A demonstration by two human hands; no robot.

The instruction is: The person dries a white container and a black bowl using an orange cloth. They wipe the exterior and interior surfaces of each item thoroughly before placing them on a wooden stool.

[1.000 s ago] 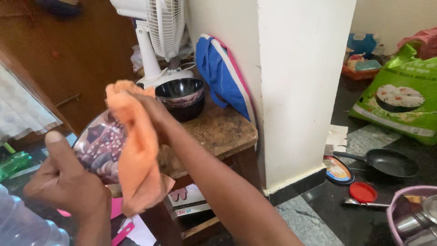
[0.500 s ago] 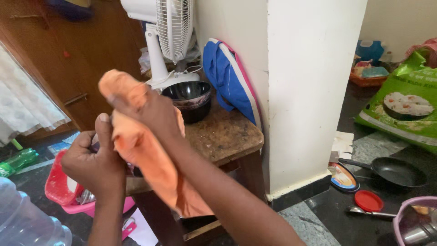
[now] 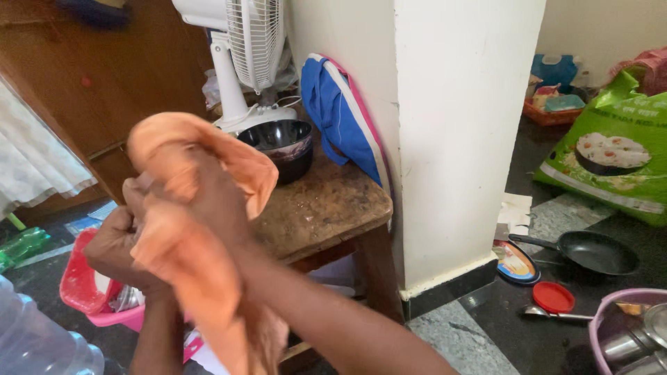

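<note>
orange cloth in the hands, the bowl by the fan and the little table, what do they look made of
Orange cloth: soft woven fabric, matte; it bunches and drapes over both hands. Bowl: probably polished steel, since its dark inside shines and mirrors the light, though glazed ware is possible. Table: wood with a worn, blotchy, dull top and brown legs.

Home kitchen: frying pan [image 3: 596,251], steel bowl [image 3: 283,142]

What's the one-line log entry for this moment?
right hand: wrapped in orange cloth | left hand: gripping the cloth from below | behind: dark metal bowl on brown wooden table
</note>
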